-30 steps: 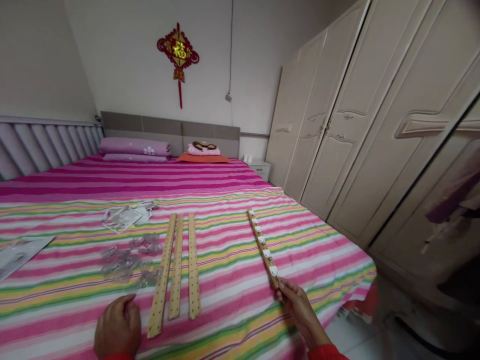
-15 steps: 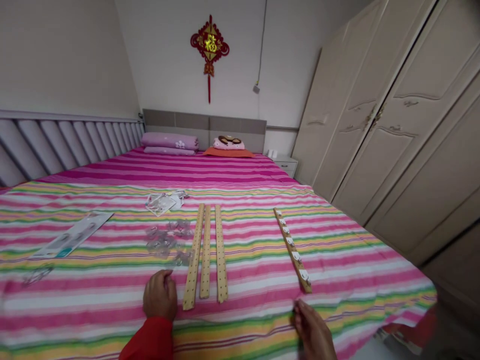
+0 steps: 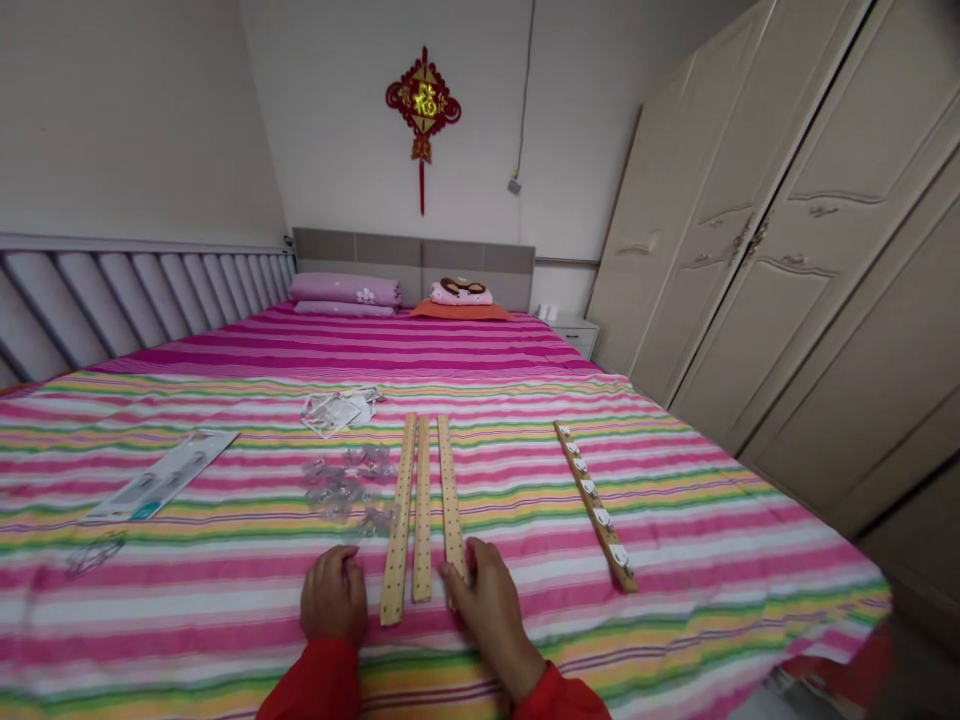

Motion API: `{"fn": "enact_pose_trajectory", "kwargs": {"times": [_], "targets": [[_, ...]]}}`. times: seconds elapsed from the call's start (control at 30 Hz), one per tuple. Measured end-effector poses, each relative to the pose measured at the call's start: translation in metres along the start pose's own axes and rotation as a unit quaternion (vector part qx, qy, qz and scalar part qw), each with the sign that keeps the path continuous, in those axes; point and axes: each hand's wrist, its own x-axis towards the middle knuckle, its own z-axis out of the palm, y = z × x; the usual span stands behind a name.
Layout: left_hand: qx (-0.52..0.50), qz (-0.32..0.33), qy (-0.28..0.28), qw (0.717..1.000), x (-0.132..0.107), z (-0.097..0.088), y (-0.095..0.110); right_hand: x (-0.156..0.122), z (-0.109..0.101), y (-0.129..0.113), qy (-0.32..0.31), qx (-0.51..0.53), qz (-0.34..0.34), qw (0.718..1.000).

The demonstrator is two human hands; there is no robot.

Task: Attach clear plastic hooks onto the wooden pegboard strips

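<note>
Three bare wooden strips [image 3: 422, 500] with rows of holes lie side by side on the striped bed sheet [image 3: 675, 520]. My right hand [image 3: 486, 602] is at their near end, fingers closed round the end of the rightmost strip. My left hand [image 3: 334, 597] rests knuckles up on the sheet just left of the strips, fingers curled under; what is beneath them is hidden. A fourth strip [image 3: 596, 507], fitted with several white hooks, lies apart to the right.
Clear plastic hooks [image 3: 345, 488] are scattered left of the strips, with a crumpled plastic bag [image 3: 337, 408] behind them and a packaging card [image 3: 161, 475] further left. Pillows [image 3: 345, 290] lie at the headboard. A wardrobe [image 3: 787, 250] stands on the right, past the bed's edge.
My right hand let go of the hooked strip and moved left to the near end of the three bare strips. The view swung left. My left hand stayed beside the strips.
</note>
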Motion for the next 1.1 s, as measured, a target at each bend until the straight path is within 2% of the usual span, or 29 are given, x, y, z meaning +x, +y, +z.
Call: {"fn": "enact_pose_trajectory", "kwargs": {"times": [0.1, 0.2, 0.4, 0.7, 0.83, 0.93, 1.1], "targets": [[0.001, 0.002, 0.006, 1.000, -0.001, 0.002, -0.002, 0.003, 0.013, -0.002, -0.015, -0.064, 0.001, 0.998], [0.001, 0.004, 0.006, 1.000, -0.003, 0.003, -0.003, 0.006, 0.017, -0.004, -0.034, -0.087, -0.014, 0.996], [0.006, 0.008, 0.005, 1.000, -0.005, 0.004, -0.005, 0.003, 0.017, -0.007, -0.037, -0.127, -0.021, 0.991], [0.021, 0.053, 0.036, 0.998, -0.005, 0.004, -0.006, -0.017, 0.015, 0.018, 0.021, -0.095, -0.015, 0.995], [0.018, 0.072, 0.040, 0.996, -0.005, 0.004, -0.006, -0.019, 0.008, 0.020, -0.005, -0.134, -0.019, 0.991], [0.005, 0.053, 0.037, 0.998, -0.005, 0.002, -0.003, -0.021, 0.000, 0.017, -0.020, -0.142, -0.028, 0.989], [-0.066, -0.016, 0.022, 0.997, -0.001, -0.005, 0.006, -0.028, -0.015, 0.012, -0.001, -0.131, -0.028, 0.991]]}}
